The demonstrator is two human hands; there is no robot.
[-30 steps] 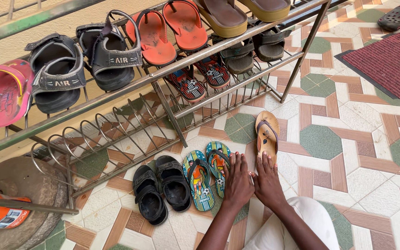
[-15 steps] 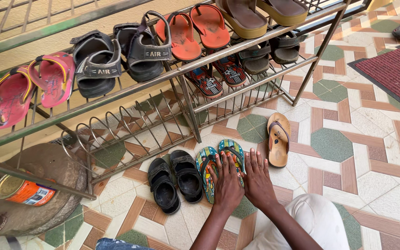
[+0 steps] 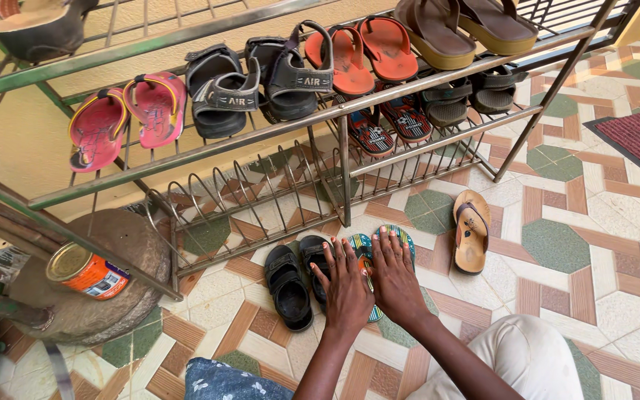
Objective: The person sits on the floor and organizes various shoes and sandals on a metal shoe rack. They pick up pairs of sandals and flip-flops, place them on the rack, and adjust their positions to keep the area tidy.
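Two hands pressed flat, fingers spread, gripping nothing: left hand (image 3: 348,290) and right hand (image 3: 395,279) side by side on the striped flip-flops (image 3: 401,237) just in front of the shoe rack (image 3: 344,178). Slid leftward since earlier, both palms now over the pair. Long axes toward the rack, toes nearest it.

Both forearms reach forward from the bottom of the view, converging so the wrists lie close together. The left hand (image 3: 347,290) lies palm down, fingers spread and extended forward. The right hand (image 3: 394,278) lies flat just beside it, fingers straight, thumbs nearly touching.
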